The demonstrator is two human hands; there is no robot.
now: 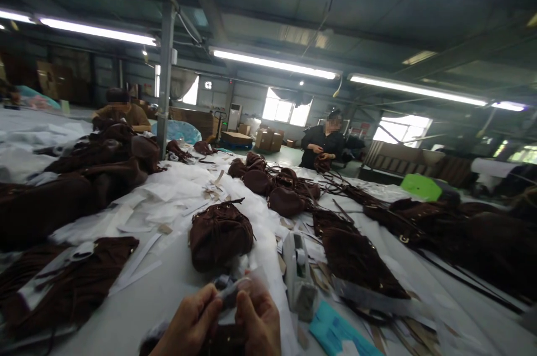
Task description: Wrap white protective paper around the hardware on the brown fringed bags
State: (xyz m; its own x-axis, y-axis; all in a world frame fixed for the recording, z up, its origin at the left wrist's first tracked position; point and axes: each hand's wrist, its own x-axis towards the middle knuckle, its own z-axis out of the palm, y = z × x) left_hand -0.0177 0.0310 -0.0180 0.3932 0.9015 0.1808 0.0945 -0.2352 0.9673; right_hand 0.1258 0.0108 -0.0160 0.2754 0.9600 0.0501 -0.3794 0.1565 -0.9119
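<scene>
My left hand (193,317) and my right hand (260,311) are close together at the bottom middle. Both pinch a thin, translucent white wrapping sheet (229,293), stretched between the fingertips. Whether anything is wrapped inside it, I cannot tell. Below and between the hands a dark brown item (226,340) shows in part, mostly hidden by them. Just beyond my fingers a dark brown drawstring bag (220,238) stands upright on the white table (168,272).
Right of my hands stand a tape dispenser (298,275) and a blue packet (338,331). Brown bags pile up at left (96,182), centre (287,193) and right (470,238). Paper scraps (213,191) lie about. Two people work across the table, one (325,140) holding a brown bag.
</scene>
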